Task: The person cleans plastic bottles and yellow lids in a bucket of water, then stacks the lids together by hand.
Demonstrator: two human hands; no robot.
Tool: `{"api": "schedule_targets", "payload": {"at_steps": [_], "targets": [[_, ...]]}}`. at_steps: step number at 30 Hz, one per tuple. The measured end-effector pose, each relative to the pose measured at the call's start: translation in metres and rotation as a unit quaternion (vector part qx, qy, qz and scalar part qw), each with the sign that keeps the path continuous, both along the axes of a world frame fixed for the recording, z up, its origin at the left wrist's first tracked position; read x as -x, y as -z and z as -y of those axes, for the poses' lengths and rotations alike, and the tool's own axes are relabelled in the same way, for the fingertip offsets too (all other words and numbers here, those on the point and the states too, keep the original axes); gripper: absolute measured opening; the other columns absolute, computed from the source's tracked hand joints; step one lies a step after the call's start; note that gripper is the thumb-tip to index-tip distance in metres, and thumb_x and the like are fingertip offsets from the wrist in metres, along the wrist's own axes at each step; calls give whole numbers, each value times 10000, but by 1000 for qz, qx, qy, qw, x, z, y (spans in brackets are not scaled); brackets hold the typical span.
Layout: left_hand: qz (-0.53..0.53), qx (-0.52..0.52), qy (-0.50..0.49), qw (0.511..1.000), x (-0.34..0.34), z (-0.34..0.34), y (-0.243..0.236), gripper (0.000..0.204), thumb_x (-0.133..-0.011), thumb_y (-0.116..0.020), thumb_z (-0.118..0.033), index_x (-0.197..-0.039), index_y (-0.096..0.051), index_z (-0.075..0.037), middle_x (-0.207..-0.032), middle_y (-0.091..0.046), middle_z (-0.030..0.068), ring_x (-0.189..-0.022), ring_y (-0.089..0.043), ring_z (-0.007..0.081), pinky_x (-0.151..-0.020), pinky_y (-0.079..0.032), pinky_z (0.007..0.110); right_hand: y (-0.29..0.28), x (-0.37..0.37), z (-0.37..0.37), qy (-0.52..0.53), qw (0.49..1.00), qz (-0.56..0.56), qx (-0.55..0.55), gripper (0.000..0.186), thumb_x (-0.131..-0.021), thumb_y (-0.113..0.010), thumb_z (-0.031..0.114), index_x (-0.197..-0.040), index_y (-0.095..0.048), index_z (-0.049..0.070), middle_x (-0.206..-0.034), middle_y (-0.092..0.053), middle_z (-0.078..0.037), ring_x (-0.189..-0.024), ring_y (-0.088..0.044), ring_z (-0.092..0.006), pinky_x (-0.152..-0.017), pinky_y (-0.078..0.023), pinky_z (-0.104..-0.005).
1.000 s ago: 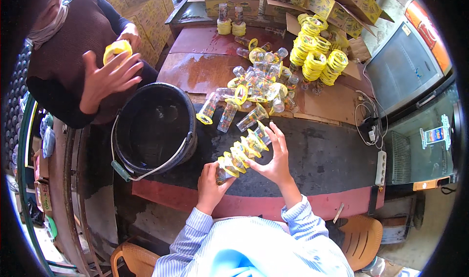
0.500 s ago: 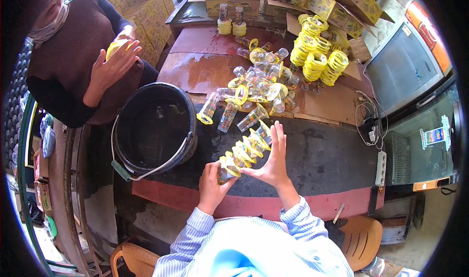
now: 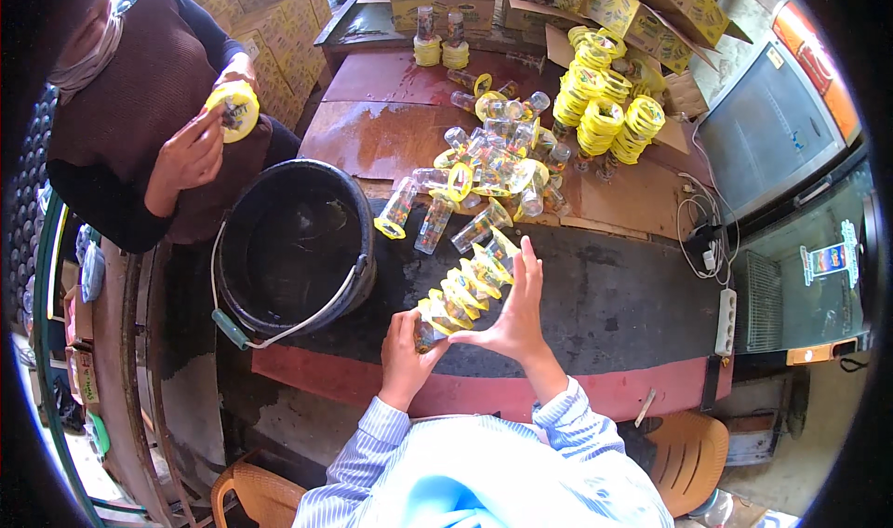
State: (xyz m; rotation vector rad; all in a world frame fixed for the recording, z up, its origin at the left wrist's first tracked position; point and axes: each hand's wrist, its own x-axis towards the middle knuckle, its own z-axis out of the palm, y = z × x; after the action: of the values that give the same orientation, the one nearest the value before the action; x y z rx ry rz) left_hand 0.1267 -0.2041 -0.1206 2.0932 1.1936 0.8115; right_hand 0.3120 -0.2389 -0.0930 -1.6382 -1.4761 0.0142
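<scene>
A slanting row of clear plastic cups with yellow rims, nested in one another, lies in front of me on the dark tabletop. My left hand is closed round its lower left end. Along the row's right side stands my right hand, fingers stretched up by the far end and thumb pointing at the near end. Just beyond, a loose pile of similar clear cups with yellow rims covers the middle of the table.
A black bucket with a wire handle stands at left. Behind it a co-worker's hands hold a round yellow lid-like piece. Yellow stacks and open cartons are at the back. A power strip lies right.
My right hand has shifted slightly down and left along the cups. The co-worker has lowered one hand and turned the yellow piece so its round face shows.
</scene>
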Motion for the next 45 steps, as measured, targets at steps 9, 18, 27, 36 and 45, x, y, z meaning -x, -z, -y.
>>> {"api": "schedule_targets", "payload": {"at_steps": [9, 18, 27, 36, 45], "targets": [[48, 82, 49, 994, 5, -4, 16, 499, -669, -772, -208, -1037, -488, -24, -983, -527, 129, -881, -553, 304, -722, -457, 372, -5, -41, -17, -177, 943, -262, 101, 731, -769, -591, 539, -1304, -451, 61, -1391, -364, -183, -1314, -278, -368, -1075, -217, -433], [68, 143, 11, 987, 40, 8, 41, 489, -706, -752, -194, -1067, -476, -14, -1006, -525, 156, -949, -534, 322, -780, -433, 387, 19, 29, -6, -242, 946, -114, 185, 774, -720, -673, 499, -1331, -391, 117, -1430, -274, -191, -1315, -256, -399, -1058, -242, -466], [14, 156, -99, 983, 60, -2, 57, 549, -722, -741, -241, -1104, -439, 11, -1013, -507, 199, -938, -526, 353, -786, -426, 412, 129, -64, -112, 264, 923, -247, 130, 590, -726, -737, 291, -1203, -510, 27, -768, -547, -86, -617, -527, -152, -588, -458, -285], [-93, 152, -67, 982, 39, -31, 71, 560, -706, -744, -278, -1115, -462, -21, -1066, -510, 152, -1011, -514, 344, -824, -432, 419, 155, -65, -111, 169, 828, -527, 90, 211, -864, -615, 190, -932, -608, -10, -1116, -444, -76, -794, -585, -129, -727, -495, -261], [0, 167, -11, 986, 13, -43, 57, 522, -697, -758, -200, -1087, -463, -17, -1024, -506, 149, -964, -519, 332, -803, -431, 392, 57, -63, -66, -33, 890, -453, 38, 91, -849, -601, 64, -884, -605, -20, -1176, -416, -75, -1022, -536, -150, -843, -476, -271]]}}
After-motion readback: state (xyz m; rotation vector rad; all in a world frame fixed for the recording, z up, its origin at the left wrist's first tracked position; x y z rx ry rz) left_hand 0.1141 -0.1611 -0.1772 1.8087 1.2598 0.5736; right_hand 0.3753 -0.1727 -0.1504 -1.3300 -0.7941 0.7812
